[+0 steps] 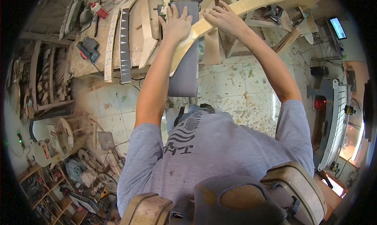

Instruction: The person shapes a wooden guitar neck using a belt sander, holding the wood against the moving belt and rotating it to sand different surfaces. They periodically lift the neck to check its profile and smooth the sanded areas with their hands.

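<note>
A curved strip of pale wood (251, 4) lies slantwise across the dark belt of a belt sander (183, 80). Its nearer end angles down along the belt beside my left forearm. My left hand (176, 24) is over the far part of the belt, fingers stretched and spread, its heel close to the wood; whether the palm touches the wood is hidden. Farther right, my right hand (227, 21) grips the strip, with fingers bent over its upper face.
Left of the sander, a workbench (88, 64) carries long wooden strips, a strip with pale triangles (125, 44), a power tool (89, 49) and a red-and-white bottle (99, 10). Wooden frames (251, 44) stand at right. Cluttered shelves (51, 189) fill the lower left.
</note>
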Available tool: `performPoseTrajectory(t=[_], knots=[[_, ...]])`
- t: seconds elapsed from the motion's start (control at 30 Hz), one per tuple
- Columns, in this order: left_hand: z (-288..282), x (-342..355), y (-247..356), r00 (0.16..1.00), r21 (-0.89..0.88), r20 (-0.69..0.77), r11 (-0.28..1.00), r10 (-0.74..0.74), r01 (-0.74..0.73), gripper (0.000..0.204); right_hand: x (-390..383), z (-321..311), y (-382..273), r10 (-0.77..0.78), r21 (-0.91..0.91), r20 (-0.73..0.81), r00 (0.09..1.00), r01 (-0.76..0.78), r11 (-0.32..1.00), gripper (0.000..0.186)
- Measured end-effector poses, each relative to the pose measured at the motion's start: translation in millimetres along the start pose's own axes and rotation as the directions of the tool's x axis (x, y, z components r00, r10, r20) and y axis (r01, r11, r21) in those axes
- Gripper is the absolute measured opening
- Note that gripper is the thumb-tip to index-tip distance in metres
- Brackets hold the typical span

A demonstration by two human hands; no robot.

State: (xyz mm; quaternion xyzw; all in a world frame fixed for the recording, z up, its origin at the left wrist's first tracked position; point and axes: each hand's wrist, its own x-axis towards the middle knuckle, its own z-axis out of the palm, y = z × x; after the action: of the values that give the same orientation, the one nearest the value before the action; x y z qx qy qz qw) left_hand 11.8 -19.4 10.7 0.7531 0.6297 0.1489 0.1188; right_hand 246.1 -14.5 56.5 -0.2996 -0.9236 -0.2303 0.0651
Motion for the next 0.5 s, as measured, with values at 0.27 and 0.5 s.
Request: performPoseTrajectory(t=[0.27,0.5], knots=[[3.0,-5.5,-11.6,0.999,-0.021,-0.032,1.0,-0.008,0.008,0.063,7.0,-1.7,-4.6,-0.016,0.009,0.008,1.0,0.016,1.0,0.047],[-0.9,-6.7,-24.5,0.999,0.01,-0.024,0.999,-0.042,0.043,0.064,19.1,-8.7,-13.7,-0.017,0.027,0.068,0.998,0.015,1.0,0.048]])
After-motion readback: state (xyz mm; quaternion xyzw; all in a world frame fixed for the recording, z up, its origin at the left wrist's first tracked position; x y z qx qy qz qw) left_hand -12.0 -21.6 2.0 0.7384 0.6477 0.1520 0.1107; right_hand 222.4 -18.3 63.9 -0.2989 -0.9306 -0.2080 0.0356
